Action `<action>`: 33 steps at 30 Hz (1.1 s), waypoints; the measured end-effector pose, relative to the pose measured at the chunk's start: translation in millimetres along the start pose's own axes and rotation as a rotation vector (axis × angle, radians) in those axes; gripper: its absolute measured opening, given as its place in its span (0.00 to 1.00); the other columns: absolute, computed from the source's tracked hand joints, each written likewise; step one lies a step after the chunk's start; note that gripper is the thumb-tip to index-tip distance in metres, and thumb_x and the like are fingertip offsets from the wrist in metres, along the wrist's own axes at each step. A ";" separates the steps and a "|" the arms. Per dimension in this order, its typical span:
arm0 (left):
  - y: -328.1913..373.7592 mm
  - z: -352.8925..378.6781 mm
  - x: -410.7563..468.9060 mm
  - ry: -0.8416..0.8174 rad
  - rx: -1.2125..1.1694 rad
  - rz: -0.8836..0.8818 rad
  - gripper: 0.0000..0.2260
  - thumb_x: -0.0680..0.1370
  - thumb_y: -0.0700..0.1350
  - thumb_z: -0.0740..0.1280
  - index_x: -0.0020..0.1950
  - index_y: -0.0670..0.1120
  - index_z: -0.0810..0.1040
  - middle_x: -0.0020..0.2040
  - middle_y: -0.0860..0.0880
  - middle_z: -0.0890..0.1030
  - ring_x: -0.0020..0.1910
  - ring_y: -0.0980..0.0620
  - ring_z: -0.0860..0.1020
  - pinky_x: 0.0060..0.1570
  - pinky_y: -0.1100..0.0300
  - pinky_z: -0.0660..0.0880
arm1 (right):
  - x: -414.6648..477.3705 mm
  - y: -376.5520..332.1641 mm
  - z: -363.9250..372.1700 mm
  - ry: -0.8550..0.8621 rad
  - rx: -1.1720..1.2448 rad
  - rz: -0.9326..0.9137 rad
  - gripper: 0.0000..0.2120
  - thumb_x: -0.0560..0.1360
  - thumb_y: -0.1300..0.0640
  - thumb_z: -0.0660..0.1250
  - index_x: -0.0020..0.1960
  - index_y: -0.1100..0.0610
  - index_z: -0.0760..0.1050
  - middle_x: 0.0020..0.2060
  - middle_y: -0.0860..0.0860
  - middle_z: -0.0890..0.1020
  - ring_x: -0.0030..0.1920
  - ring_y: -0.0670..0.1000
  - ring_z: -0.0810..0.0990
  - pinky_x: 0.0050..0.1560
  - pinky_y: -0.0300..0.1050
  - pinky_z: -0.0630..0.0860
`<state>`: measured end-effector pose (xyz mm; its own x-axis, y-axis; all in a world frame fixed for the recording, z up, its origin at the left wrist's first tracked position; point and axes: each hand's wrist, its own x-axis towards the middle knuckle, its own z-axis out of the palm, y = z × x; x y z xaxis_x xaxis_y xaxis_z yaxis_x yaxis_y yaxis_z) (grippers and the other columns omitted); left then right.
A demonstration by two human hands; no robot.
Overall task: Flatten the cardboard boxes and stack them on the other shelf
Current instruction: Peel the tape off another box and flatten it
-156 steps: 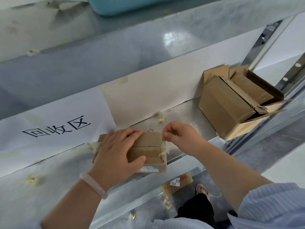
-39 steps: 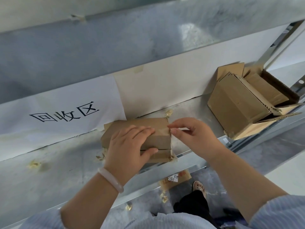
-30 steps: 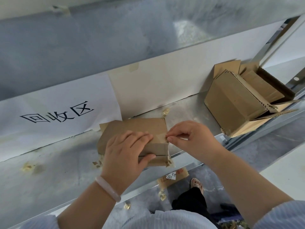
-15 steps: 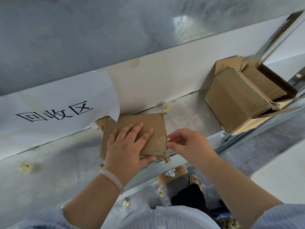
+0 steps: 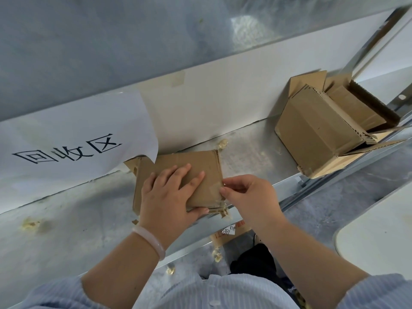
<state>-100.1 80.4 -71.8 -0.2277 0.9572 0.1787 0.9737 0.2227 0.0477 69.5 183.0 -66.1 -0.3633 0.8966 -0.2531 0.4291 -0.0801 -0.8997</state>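
A small brown cardboard box (image 5: pixel 200 166) lies squashed nearly flat on the metal shelf (image 5: pixel 66 219), near its front edge. My left hand (image 5: pixel 169 195) presses down on top of it, fingers spread and thumb hooked under the front edge. My right hand (image 5: pixel 247 197) pinches the box's right front corner, where torn tape sticks out. A larger open cardboard box (image 5: pixel 318 130) lies tipped on its side at the right end of the same shelf, flaps splayed.
A white paper sign with black characters (image 5: pixel 73 139) hangs on the back wall, its corner overlapping the box. Tape scraps (image 5: pixel 223 143) dot the shelf. Below the shelf edge a piece of cardboard with a label (image 5: pixel 231 233) lies on the floor. A white surface (image 5: pixel 379 237) is at right.
The small box has gone from standing with a folded front face to pressed almost flat under my left hand. My right hand has moved down to its right front corner.
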 end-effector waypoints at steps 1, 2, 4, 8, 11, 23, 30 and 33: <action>0.2 -0.1 -0.2 0.002 -0.001 0.001 0.33 0.67 0.71 0.67 0.69 0.60 0.73 0.68 0.51 0.74 0.65 0.44 0.72 0.62 0.40 0.67 | 1.0 -0.3 -0.3 -0.003 0.000 0.018 0.06 0.69 0.53 0.77 0.43 0.46 0.82 0.34 0.38 0.84 0.36 0.36 0.81 0.34 0.26 0.72; 0.3 -0.2 -0.4 0.005 0.000 0.002 0.32 0.67 0.71 0.67 0.69 0.59 0.73 0.68 0.50 0.74 0.65 0.44 0.72 0.62 0.40 0.67 | 2.0 -0.9 -0.8 -0.010 -0.012 0.036 0.05 0.69 0.52 0.77 0.43 0.47 0.82 0.34 0.39 0.84 0.35 0.37 0.81 0.32 0.26 0.71; 0.4 -0.2 -0.4 0.010 0.003 0.004 0.33 0.67 0.70 0.67 0.69 0.59 0.73 0.68 0.50 0.74 0.65 0.44 0.72 0.63 0.40 0.67 | 3.6 -2.5 -2.7 -0.044 -0.072 0.063 0.05 0.69 0.49 0.76 0.42 0.47 0.82 0.33 0.41 0.84 0.34 0.39 0.81 0.30 0.28 0.71; 1.3 -0.3 -0.7 0.016 0.014 0.000 0.33 0.66 0.70 0.68 0.68 0.59 0.73 0.67 0.50 0.75 0.65 0.44 0.73 0.62 0.40 0.67 | 5.4 -10.2 -11.5 -0.151 -0.271 0.065 0.08 0.69 0.44 0.74 0.37 0.46 0.80 0.29 0.39 0.82 0.30 0.36 0.78 0.30 0.32 0.70; 1.7 -0.1 -0.7 0.027 0.013 -0.003 0.34 0.65 0.71 0.69 0.68 0.59 0.74 0.67 0.51 0.75 0.65 0.44 0.73 0.62 0.40 0.67 | 7.2 -15.2 -16.8 -0.210 -0.388 0.053 0.11 0.69 0.42 0.74 0.35 0.47 0.79 0.28 0.39 0.81 0.27 0.36 0.77 0.29 0.33 0.68; 2.2 -0.1 -0.6 0.018 0.015 -0.023 0.34 0.64 0.70 0.70 0.68 0.60 0.72 0.67 0.51 0.74 0.65 0.45 0.72 0.62 0.40 0.67 | 10.3 -12.9 -19.6 -0.312 -0.484 -0.200 0.08 0.76 0.53 0.68 0.39 0.46 0.73 0.33 0.43 0.76 0.33 0.40 0.73 0.31 0.30 0.66; 1.8 0.0 -1.5 -0.007 -0.007 -0.032 0.34 0.65 0.71 0.68 0.69 0.61 0.71 0.68 0.53 0.73 0.66 0.45 0.71 0.65 0.41 0.65 | 1.4 6.9 -18.1 -0.236 -0.532 -0.629 0.05 0.77 0.62 0.63 0.43 0.56 0.71 0.41 0.46 0.74 0.40 0.45 0.70 0.42 0.38 0.70; 1.7 -0.6 -0.8 -0.035 -0.003 -0.040 0.34 0.66 0.71 0.67 0.70 0.62 0.69 0.69 0.53 0.72 0.67 0.46 0.70 0.66 0.41 0.64 | -6.7 14.2 -14.1 -0.095 -0.374 -0.484 0.04 0.77 0.57 0.66 0.43 0.52 0.74 0.40 0.42 0.76 0.44 0.42 0.75 0.44 0.31 0.72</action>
<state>-98.2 79.9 -71.2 -0.2659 0.9534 0.1424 0.9639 0.2603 0.0568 89.7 182.0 -72.2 -0.6543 0.7486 0.1066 0.4516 0.5000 -0.7390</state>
